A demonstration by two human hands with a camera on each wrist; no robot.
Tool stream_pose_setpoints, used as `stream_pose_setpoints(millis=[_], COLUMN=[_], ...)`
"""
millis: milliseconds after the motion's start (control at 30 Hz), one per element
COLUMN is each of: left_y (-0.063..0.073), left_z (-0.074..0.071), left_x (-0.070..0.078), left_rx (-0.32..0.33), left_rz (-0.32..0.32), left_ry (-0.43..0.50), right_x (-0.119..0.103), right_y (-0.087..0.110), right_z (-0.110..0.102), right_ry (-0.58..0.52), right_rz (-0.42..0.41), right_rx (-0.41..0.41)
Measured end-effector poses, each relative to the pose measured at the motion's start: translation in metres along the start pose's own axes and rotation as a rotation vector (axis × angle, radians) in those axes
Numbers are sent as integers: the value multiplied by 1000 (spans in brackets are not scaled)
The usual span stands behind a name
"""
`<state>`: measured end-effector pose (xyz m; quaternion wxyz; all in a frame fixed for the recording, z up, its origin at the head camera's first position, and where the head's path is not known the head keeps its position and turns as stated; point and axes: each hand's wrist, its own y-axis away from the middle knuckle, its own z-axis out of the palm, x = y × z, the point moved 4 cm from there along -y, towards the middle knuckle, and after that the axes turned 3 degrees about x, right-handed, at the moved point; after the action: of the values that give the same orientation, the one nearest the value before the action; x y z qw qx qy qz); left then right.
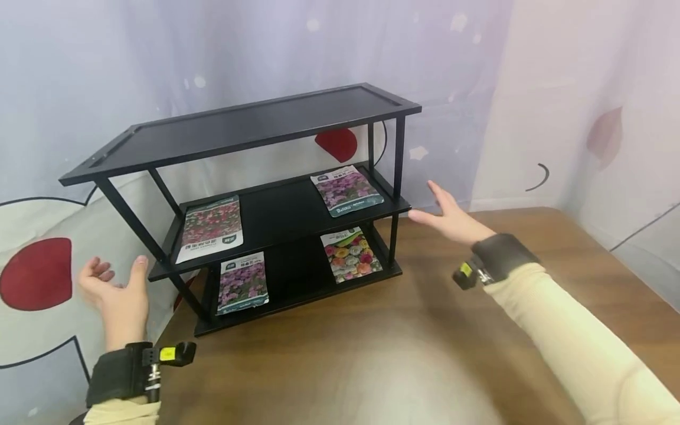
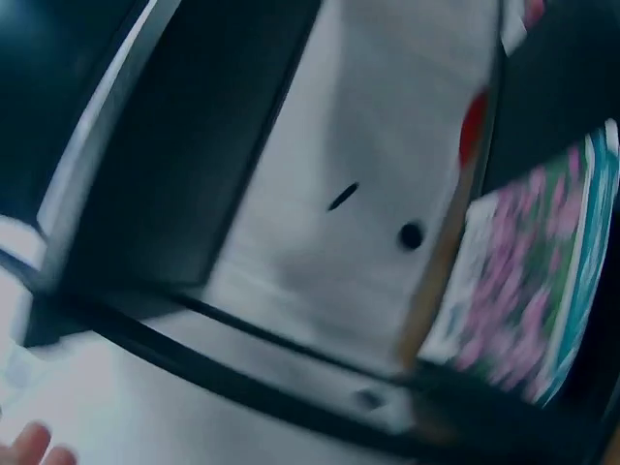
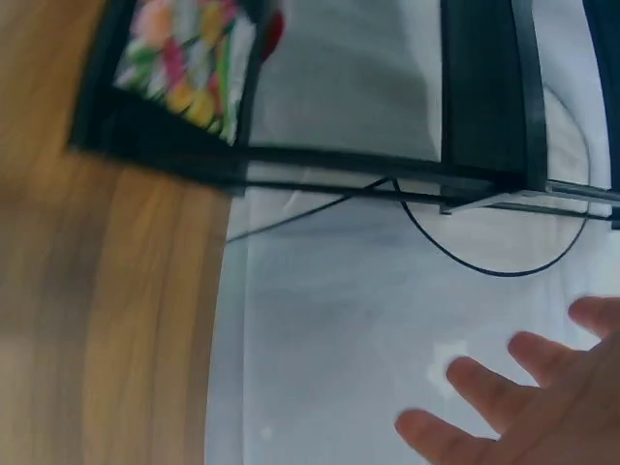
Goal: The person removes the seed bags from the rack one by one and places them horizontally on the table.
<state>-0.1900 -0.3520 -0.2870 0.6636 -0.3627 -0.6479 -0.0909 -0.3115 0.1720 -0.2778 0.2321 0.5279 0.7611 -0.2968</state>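
1. Wooden table (image 1: pixel 340 360) beneath the black shelf (image 1: pixel 278 211), which holds four packets (image 1: pixel 350 190).
2. Cloth (image 1: pixel 451 65) (pale, patterned) behind the shelf.
3. Left hand (image 1: pixel 119 298) and right hand (image 1: pixel 448 219), both empty, fingers loose, flank the shelf.

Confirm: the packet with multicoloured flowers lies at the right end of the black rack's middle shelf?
Not the middle shelf: the head view shows the packet with multicoloured flowers at the right end of the bottom shelf.
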Motion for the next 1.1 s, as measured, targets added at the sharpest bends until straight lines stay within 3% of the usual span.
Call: stream_pose_setpoints(millis=[100,200,300,433,533,667,767,900,1100], left_y=[-7,-3,3,11,16,15,11,1,-16], left_z=[0,5,7,8,8,10,11,19,51], left_x=[-25,-42,-50,-56,-59,-62,-62,-59,-51], left_rx=[-167,-279,-309,-270,-257,-245,-243,-267,-306], left_rz=[-246,-290,-279,-238,-217,-169,-129,-100,-61], left_ry=[202,382,455,451,480,646,734,744,736], right_x=[3,4,8,12,10,2,0,3,14], right_y=[-25,-38,-43,-48,-54,-61,-66,-70,-73], right_z=[23,45,61,73,82,94,101,98,77], right_ry=[-115,-225,-439,-683,-734,-803,-882,-944,-993], right_rz=[32,55,71,48,23,-10,-42,-80,-125], right_rx=[-75,-137,-130,-58,28,173,225,261,286])
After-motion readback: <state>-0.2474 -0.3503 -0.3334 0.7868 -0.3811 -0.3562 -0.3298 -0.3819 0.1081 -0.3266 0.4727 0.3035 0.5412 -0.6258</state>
